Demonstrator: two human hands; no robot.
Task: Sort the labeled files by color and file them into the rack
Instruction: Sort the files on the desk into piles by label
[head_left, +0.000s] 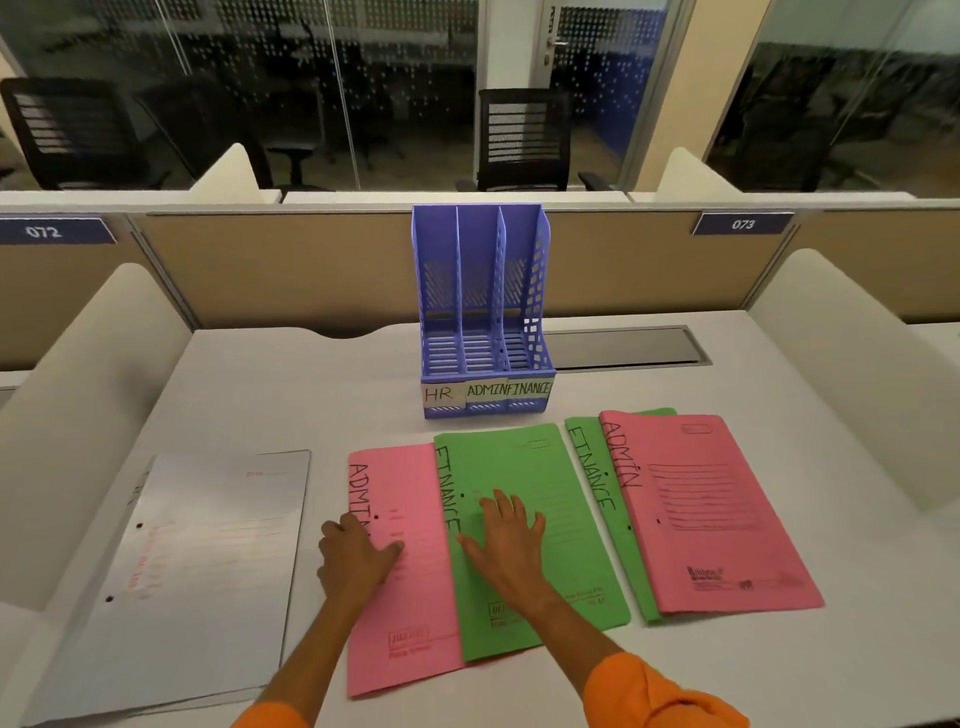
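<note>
A blue three-slot rack (483, 312) labeled HR, ADMIN and FINANCE stands empty at the desk's middle back. In front lie a pink ADMIN file (410, 499) with a green FINANCE file (524, 467) overlapping its right side. To the right, a second green FINANCE file (589, 483) lies under a second pink ADMIN file (711, 519). A white file (208, 561) lies at the left. My left hand (356, 558) rests flat on the left pink file. My right hand (506, 535) presses flat on the middle green file.
The white desk (311, 384) has beige partition walls at the back and rounded white dividers on both sides. A grey cable hatch (623, 348) sits right of the rack. Office chairs and glass walls stand beyond the partition.
</note>
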